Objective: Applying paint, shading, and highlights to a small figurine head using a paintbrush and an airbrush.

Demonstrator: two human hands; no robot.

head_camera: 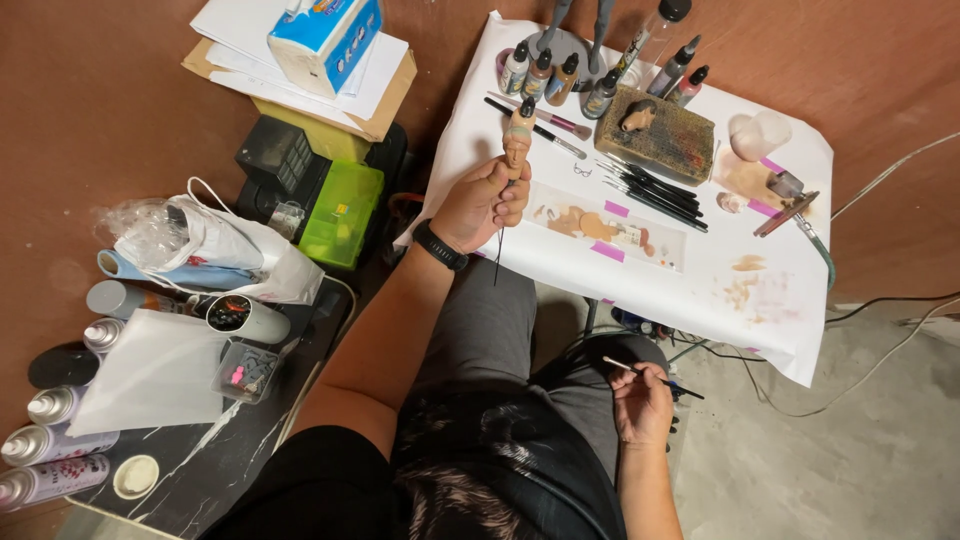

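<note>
White paper sheet [700, 290] covers small table, right edge overhanging bare floor. Left hand [482, 203] at sheet's left edge, fist closed round stick bearing flesh-toned miniature head [518, 140], perhaps half-painted. Right hand [640, 400] below sheet, over lap, fingers pinching thin brush [650, 377]. Spare brushes [650, 188] lie mid-sheet.

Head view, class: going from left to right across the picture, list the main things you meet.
Spray cans → white plastic bag → green box → left hand holding a small painted head on a stick → row of black brushes → right hand holding a brush.
</note>
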